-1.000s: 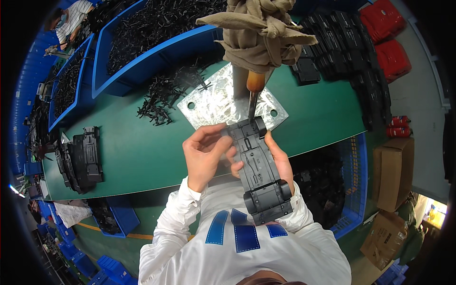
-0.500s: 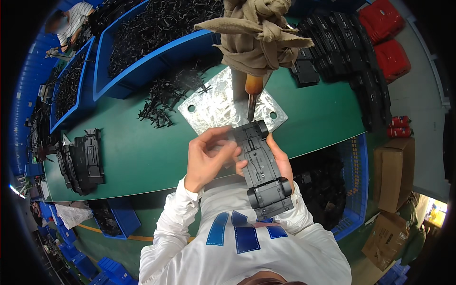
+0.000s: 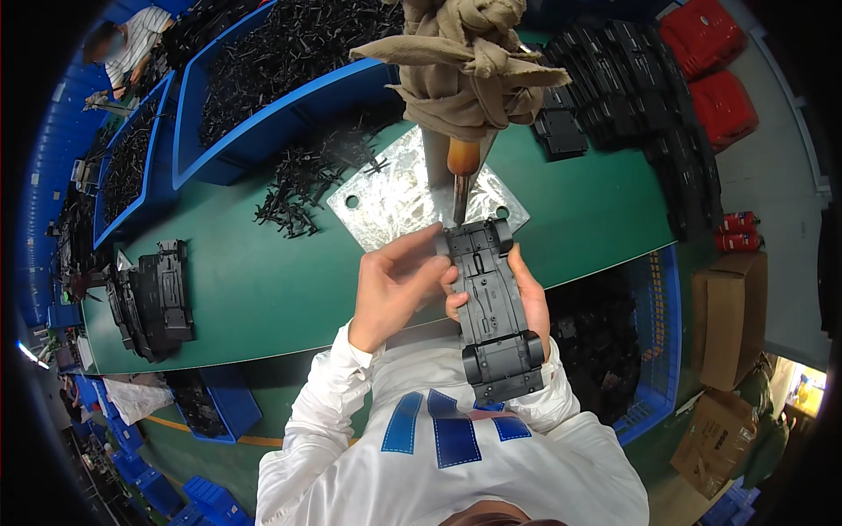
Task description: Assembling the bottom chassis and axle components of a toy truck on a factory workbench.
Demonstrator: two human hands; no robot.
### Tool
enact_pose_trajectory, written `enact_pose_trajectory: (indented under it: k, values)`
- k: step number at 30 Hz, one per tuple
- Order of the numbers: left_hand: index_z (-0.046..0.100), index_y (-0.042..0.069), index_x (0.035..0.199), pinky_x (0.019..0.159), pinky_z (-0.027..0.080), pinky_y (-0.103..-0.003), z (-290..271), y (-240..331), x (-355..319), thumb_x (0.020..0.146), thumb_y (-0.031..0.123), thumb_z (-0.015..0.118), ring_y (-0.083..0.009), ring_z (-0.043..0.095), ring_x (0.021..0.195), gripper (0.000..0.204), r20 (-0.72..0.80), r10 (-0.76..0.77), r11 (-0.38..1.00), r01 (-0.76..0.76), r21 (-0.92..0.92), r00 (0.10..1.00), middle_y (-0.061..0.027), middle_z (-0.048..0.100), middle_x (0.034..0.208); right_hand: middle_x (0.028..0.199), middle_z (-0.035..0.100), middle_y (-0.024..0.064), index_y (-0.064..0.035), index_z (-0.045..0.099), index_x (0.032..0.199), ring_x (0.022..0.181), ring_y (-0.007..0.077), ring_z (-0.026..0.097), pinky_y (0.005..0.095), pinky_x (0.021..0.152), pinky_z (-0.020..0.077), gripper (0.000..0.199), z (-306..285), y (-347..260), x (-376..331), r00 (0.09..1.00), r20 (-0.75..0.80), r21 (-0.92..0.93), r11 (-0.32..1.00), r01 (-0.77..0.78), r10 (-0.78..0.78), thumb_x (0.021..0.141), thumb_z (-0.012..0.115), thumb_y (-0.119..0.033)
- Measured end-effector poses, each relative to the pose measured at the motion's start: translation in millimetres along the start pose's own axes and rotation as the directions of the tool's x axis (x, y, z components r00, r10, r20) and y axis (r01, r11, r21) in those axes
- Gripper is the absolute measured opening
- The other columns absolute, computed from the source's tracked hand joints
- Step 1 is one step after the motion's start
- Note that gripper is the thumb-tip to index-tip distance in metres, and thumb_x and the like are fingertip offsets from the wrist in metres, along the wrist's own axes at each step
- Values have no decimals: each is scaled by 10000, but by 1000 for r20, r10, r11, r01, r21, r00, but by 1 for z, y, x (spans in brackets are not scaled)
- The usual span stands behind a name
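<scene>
The moulded black part looked like matt plastic, its face broken by ridges and raised studs. Behind it, the base plate was bright metal, glossy but mottled. The tool's shaft was metal too; its orange handle shone smoothly, wood or plastic being unclear. Creased, matt cloth hung above. The green surface was smooth, the carton dull cardboard, the shirt softly lustrous fabric.
</scene>
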State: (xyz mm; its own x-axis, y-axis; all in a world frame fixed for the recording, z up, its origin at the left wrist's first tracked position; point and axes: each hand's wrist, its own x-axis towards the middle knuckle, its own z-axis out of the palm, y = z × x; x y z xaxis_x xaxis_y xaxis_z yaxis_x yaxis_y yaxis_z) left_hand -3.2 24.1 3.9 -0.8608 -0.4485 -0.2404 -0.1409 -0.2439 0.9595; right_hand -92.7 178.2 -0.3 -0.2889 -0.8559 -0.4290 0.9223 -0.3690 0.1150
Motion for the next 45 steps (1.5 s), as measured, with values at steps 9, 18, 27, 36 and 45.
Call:
enact_pose_trajectory:
  k: [9, 18, 27, 36, 45]
  values:
    - [566, -46, 1324, 767, 507, -232, 6, 3, 2, 918, 70, 662, -92, 634, 778, 433, 0, 19, 1000, -19, 9, 1000, -62, 689, 857, 1201, 567, 179, -17, 484, 1338, 1050, 274, 532, 363, 788, 478, 575, 8, -1, -5, 998, -13, -78, 995, 55, -56, 1027, 415, -496]
    - [572, -43, 1322, 772, 499, -232, 9, 7, 2, 911, 65, 660, -89, 626, 770, 434, -11, 30, 999, -30, -19, 999, -61, 690, 845, 1207, 566, 181, -32, 468, 1356, 1054, 276, 534, 364, 786, 483, 567, 11, -2, -7, 997, -8, -106, 992, 72, -73, 1029, 412, -492]
    - [577, -38, 1319, 767, 497, -230, 8, 6, 2, 913, 62, 655, -87, 622, 760, 426, -14, 35, 999, -35, -11, 999, -57, 684, 832, 1214, 581, 169, -40, 493, 1342, 1057, 281, 538, 366, 788, 484, 556, 12, -3, -7, 998, -14, -108, 992, 62, -64, 1026, 421, -493]
    - [592, -24, 1311, 769, 492, -227, 8, 8, 2, 909, 50, 657, -85, 623, 762, 413, -15, 34, 999, -34, -28, 999, -50, 684, 827, 1070, 611, 211, 43, 512, 1276, 876, 237, 601, 340, 795, 538, 577, 24, 1, -8, 995, -33, -116, 989, 91, -96, 1053, 349, -464]
    - [592, -21, 1311, 770, 494, -225, 7, 6, 3, 909, 57, 662, -86, 631, 766, 416, -15, 45, 999, -45, -17, 999, -52, 691, 836, 1072, 609, 208, 46, 506, 1279, 863, 232, 592, 346, 802, 531, 587, 26, 1, -9, 995, -27, -128, 988, 91, -95, 1054, 339, -471]
